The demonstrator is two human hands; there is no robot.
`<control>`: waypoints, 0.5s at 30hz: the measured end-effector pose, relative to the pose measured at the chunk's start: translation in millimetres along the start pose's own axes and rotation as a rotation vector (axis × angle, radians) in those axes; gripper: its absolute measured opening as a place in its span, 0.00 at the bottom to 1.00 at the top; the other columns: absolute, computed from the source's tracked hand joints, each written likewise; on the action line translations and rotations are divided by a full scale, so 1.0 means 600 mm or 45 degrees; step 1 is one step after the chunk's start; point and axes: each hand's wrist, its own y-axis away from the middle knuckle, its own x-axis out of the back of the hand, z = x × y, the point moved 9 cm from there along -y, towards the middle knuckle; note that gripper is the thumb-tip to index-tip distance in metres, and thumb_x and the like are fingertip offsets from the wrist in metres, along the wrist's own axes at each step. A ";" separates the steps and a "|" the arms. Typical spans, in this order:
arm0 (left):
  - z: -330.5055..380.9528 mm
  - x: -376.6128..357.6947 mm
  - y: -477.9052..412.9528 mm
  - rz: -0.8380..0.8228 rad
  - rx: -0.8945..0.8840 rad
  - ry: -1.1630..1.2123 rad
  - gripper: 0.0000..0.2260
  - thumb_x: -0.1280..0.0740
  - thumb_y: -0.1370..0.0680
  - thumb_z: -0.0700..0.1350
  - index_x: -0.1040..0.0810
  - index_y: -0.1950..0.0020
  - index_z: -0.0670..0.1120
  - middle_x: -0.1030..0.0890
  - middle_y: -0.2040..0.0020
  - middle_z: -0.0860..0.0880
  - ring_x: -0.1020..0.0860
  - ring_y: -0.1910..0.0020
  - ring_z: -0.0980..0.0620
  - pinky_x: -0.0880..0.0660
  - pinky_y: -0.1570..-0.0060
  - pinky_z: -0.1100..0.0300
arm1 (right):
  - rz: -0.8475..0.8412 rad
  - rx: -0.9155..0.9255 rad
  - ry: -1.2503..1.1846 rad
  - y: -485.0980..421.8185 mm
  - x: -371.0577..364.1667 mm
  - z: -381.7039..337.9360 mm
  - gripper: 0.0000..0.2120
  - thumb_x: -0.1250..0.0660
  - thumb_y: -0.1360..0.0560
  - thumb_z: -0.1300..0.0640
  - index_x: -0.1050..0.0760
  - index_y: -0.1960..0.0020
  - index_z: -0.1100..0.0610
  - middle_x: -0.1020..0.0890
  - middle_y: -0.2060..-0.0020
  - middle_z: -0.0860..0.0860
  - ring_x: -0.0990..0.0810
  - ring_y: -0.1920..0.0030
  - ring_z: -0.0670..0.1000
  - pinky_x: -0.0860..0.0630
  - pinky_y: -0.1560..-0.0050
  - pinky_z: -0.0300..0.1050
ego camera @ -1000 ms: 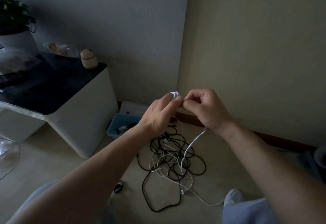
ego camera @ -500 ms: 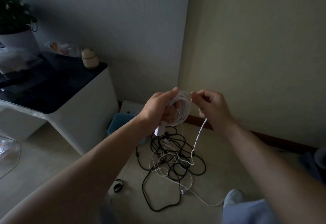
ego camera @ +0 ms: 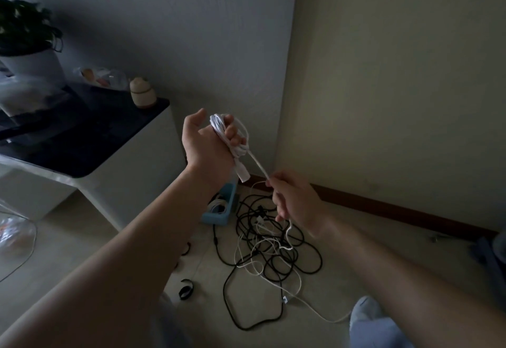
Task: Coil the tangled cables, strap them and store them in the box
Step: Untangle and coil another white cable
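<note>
White cable coil (ego camera: 229,134) sits in our left hand (ego camera: 204,146), whose fingers curl through the loops while the thumb stands free. From the coil the free run (ego camera: 257,165) slants down and to the right, taut, into our right hand (ego camera: 294,202), which pinches it and lies nearer the floor. Below that hand the run drops into the tangled cables (ego camera: 269,241). The blue box (ego camera: 216,220) stands just left of the tangle, and a black strap (ego camera: 186,291) lies nearer us. We judge the next wrap carries the run up over the coil.

two hands (ego camera: 208,148) (ego camera: 297,205), one box (ego camera: 217,219), one plant (ego camera: 24,28)
</note>
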 end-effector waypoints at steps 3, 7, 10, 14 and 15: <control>0.015 0.003 -0.004 0.049 -0.139 -0.240 0.15 0.48 0.21 0.52 0.31 0.57 0.42 0.35 0.66 0.46 0.34 0.68 0.50 0.35 0.64 0.56 | -0.087 0.050 0.015 0.010 -0.020 -0.021 0.08 0.35 0.26 0.50 0.22 0.61 0.51 0.30 0.77 0.48 0.36 0.78 0.46 0.36 0.75 0.40; 0.014 -0.010 0.003 0.029 -0.236 -0.602 0.14 0.44 0.26 0.51 0.31 0.52 0.40 0.34 0.66 0.45 0.34 0.67 0.50 0.35 0.66 0.58 | -0.111 0.214 0.153 0.025 -0.024 -0.067 0.10 0.33 0.27 0.49 0.17 0.59 0.54 0.30 0.78 0.44 0.34 0.76 0.44 0.37 0.73 0.37; -0.023 -0.019 0.013 -0.024 -0.157 -0.804 0.21 0.43 0.31 0.52 0.32 0.45 0.38 0.32 0.65 0.46 0.33 0.68 0.51 0.35 0.66 0.58 | -0.085 0.375 0.258 0.035 -0.015 -0.112 0.11 0.32 0.25 0.51 0.15 0.55 0.57 0.25 0.76 0.44 0.30 0.75 0.45 0.34 0.72 0.37; -0.082 -0.029 0.031 -0.191 -0.013 -1.035 0.30 0.37 0.32 0.61 0.30 0.41 0.39 0.29 0.61 0.47 0.28 0.65 0.54 0.28 0.65 0.60 | 0.132 0.508 0.375 0.039 0.031 -0.157 0.05 0.26 0.26 0.54 0.14 0.57 0.55 0.14 0.66 0.51 0.16 0.64 0.54 0.21 0.61 0.50; -0.092 -0.033 0.036 -0.239 -0.014 -1.147 0.32 0.37 0.32 0.63 0.30 0.43 0.37 0.28 0.60 0.45 0.28 0.63 0.51 0.27 0.62 0.55 | 0.158 0.519 0.378 0.038 0.041 -0.162 0.04 0.27 0.28 0.55 0.15 0.57 0.55 0.14 0.67 0.49 0.16 0.65 0.50 0.21 0.63 0.45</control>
